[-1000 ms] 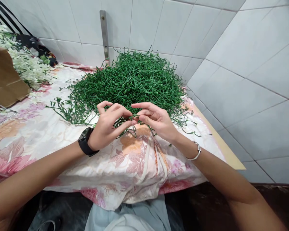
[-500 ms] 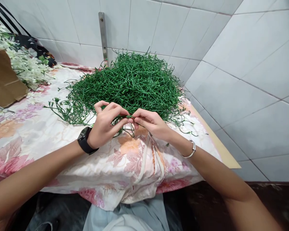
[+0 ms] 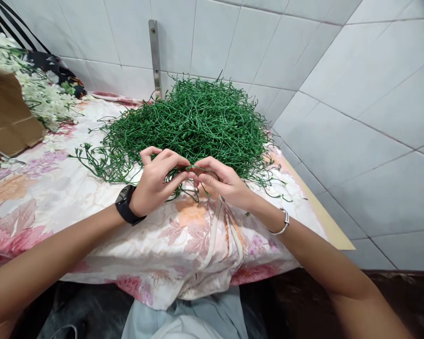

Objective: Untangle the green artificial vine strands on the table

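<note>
My left hand (image 3: 161,178) and my right hand (image 3: 223,182) meet fingertip to fingertip just in front of a large heap of green artificial flower stems (image 3: 198,122). Both hands pinch at a thin green stem (image 3: 199,167), part of which shows above my right fingers. Its ends are mostly hidden by the fingers. A few more stems hang below my left palm, and I cannot make out whether that hand holds them. A smaller spread of budded stems (image 3: 98,165) lies left of my left hand.
A floral cloth (image 3: 127,245) covers the table, with loose straps at its front edge. White artificial flowers (image 3: 45,94) and a brown cardboard piece (image 3: 10,113) sit at the left. Tiled walls (image 3: 226,37) close off the back and right. A metal strip (image 3: 154,56) stands against the back wall.
The hands stay nearly in place while the fingers work. A thin green stem now shows above my right fingers. The whole view has shifted slightly.
</note>
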